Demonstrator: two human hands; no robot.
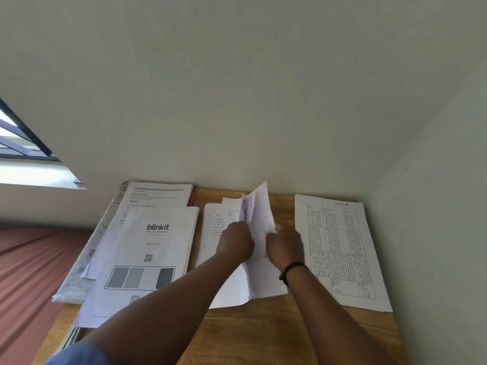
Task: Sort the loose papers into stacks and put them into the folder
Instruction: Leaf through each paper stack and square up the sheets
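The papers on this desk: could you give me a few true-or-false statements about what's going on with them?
1. Both hands hold the middle pile of handwritten sheets. True: the left hand and right hand lift its sheets.
2. The blinkit page lies at the right of the desk. False: it lies at the left.
3. The table-printed sheet lies flat, untouched. True.
4. The black wristband is on the left wrist. False: it is on the right.
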